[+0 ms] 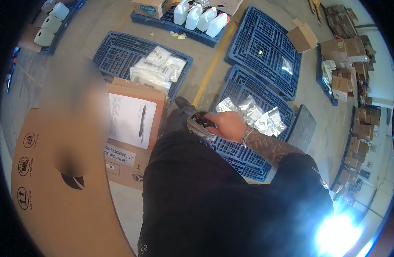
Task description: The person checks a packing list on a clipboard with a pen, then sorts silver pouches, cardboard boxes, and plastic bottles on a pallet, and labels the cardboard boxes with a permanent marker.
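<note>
I look down on a warehouse floor (214, 64) laid with blue plastic pallets (265, 47), which take up most of the upper half of the frame. The biggest thing near me is a large brown carton (55, 201) filling the lower left, with handling symbols printed on its face. Just right of it, at centre left, lies a flat cardboard box (120, 167) with a printed sheet (130, 120) on top and a pen (142, 120) resting on the sheet. On the pallet above that sit clear plastic bags (156, 68). Along the top edge stand white jugs (199, 17). Silver foil pouches (259, 115) lie piled on the pallet right of centre, just beyond my arm.

My right hand (227, 125) is at mid-frame, fingers curled around a small grey pouch (201, 126) with something dark and reddish showing at its mouth; the pouch is held against my dark clothing, above the near pallet's edge. My left hand is not in view.

I judge the step in hand to be handling this one pouch, either opening it or checking its contents. The next move, I think, calls for a steady grip on its mouth so that nothing spills, and probably a second hand to help.
</note>
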`<action>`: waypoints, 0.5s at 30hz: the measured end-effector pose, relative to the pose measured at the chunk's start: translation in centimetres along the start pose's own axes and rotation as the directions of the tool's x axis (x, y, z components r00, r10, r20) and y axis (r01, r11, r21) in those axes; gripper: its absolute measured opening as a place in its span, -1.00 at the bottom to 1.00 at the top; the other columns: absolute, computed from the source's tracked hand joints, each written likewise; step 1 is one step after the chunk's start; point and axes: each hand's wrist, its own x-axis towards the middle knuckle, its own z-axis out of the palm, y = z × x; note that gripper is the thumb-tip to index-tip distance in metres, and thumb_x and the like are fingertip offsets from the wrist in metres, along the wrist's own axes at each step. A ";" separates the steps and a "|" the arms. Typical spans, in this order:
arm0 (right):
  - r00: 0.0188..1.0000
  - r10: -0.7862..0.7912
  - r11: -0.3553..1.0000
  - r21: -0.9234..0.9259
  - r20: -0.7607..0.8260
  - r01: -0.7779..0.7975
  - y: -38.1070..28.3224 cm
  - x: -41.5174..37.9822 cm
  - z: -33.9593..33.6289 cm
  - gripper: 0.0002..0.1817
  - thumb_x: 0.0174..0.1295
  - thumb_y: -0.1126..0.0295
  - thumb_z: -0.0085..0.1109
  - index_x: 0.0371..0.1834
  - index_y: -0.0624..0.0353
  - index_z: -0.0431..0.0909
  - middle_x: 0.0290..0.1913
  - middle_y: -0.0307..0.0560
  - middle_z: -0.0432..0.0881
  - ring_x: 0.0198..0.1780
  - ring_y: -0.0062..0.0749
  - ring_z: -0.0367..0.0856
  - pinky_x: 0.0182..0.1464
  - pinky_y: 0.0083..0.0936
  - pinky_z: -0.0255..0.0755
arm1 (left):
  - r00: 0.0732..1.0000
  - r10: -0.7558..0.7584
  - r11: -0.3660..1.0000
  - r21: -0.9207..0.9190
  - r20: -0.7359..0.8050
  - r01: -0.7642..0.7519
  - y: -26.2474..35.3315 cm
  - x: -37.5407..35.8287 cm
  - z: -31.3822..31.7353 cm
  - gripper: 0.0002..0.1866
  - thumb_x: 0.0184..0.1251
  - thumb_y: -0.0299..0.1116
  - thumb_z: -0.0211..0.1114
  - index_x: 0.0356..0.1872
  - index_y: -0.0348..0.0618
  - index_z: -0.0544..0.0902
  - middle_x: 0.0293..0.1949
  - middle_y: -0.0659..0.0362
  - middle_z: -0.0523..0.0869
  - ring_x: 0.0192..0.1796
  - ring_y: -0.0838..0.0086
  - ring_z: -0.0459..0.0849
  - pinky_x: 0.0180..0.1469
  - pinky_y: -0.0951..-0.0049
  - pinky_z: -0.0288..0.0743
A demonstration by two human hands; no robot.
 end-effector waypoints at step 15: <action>0.988 -0.024 0.088 0.984 -0.154 0.155 -3.4 8.8 -11.2 -0.78 0.41 0.29 0.11 -0.07 0.20 0.40 -0.40 -0.24 0.59 -0.34 -0.51 0.64 -0.20 -0.52 0.54 | 0.965 -0.063 0.981 0.160 -0.256 0.107 -2.0 -7.3 -9.0 -0.60 0.58 -0.13 -0.08 -0.06 -0.32 0.50 -0.23 0.09 0.57 -0.22 0.37 0.51 -0.04 0.33 0.40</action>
